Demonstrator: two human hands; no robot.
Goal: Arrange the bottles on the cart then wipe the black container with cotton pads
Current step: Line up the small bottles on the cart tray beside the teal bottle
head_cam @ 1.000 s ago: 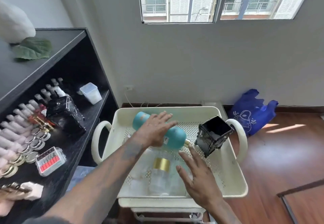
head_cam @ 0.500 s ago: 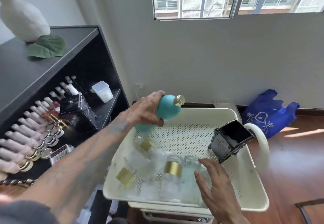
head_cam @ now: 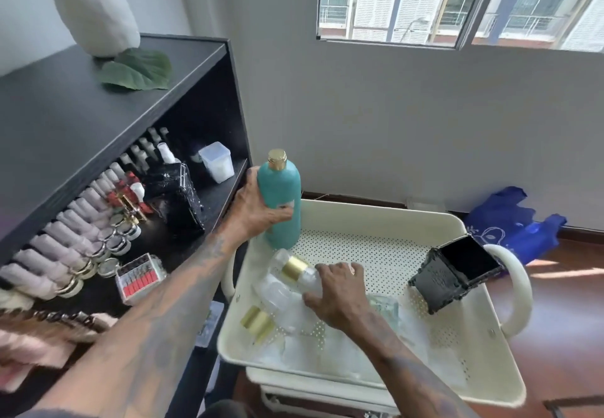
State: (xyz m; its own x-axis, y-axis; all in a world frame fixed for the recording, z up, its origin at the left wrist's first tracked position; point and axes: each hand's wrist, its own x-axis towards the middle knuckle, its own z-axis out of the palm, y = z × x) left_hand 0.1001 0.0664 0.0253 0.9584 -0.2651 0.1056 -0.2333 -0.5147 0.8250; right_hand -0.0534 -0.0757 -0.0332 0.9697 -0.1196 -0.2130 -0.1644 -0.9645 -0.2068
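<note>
Left hand [head_cam: 258, 211] wrapped around the lower body of the teal bottle [head_cam: 281, 198], fingers across its label, thumb at the back. Bottle upright, gold cap [head_cam: 277, 158] on top, base down at the far left corner of the cream cart tray [head_cam: 376, 221], whether resting on the perforated floor or just above it hard to tell. Right hand [head_cam: 336, 296] down in the tray's near left half, fingers curled over a clear bottle with a gold band [head_cam: 294, 269] lying on its side, gripping it by the look of the knuckles. More clear bottles [head_cam: 277, 300] strewn flat around that hand toward the near edge, one gold cap [head_cam: 256, 321] pointing at the left wall of the tray. Black container [head_cam: 454, 274] tipped on its side at the right edge, open mouth facing up and away, leaning by the right handle [head_cam: 519, 290], well apart from both hands. Black shelf unit [head_cam: 98, 123] just left of the cart, rows of pale tubes [head_cam: 65, 238] and a red-filled clear box [head_cam: 140, 278] on its middle shelf. White vase [head_cam: 94, 9] and green leaf [head_cam: 137, 71] on top of the shelf. Blue bag [head_cam: 513, 218] on the wooden floor past the cart's far right corner.
</note>
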